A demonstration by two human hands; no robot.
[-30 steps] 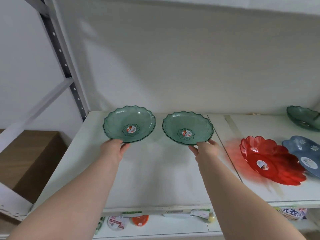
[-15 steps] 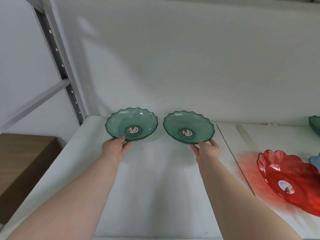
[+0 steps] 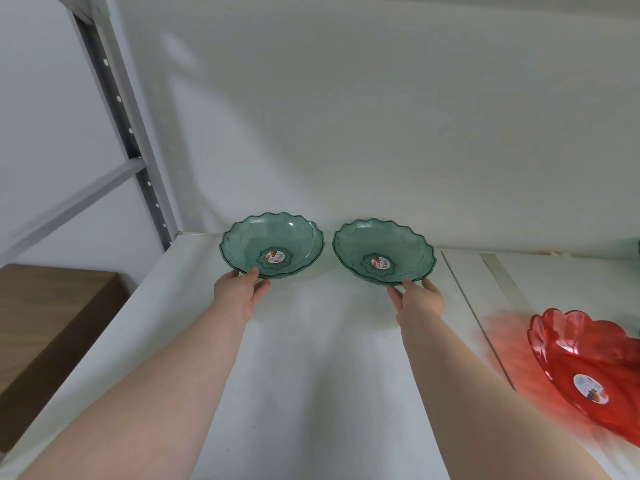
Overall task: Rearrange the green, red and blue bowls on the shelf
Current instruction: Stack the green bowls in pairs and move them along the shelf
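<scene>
Two translucent green bowls with scalloped rims stand side by side near the back wall of the white shelf [image 3: 311, 358]. My left hand [image 3: 240, 292] grips the near rim of the left green bowl [image 3: 273, 244]. My right hand [image 3: 420, 301] grips the near rim of the right green bowl [image 3: 384, 251]. Each bowl has a red and white sticker in its centre. A red scalloped bowl [image 3: 588, 372] sits at the right edge of the view, partly cut off. No blue bowl is in view.
A grey perforated shelf upright [image 3: 117, 119] with a cross brace rises at the left. A brown box [image 3: 45, 327] lies below to the left of the shelf. A seam [image 3: 474, 313] divides the shelf boards right of the green bowls.
Both green bowls have slid back toward the wall with my hands on their rims. The view has shifted left, so the blue bowl and the far green bowl have left the frame.
</scene>
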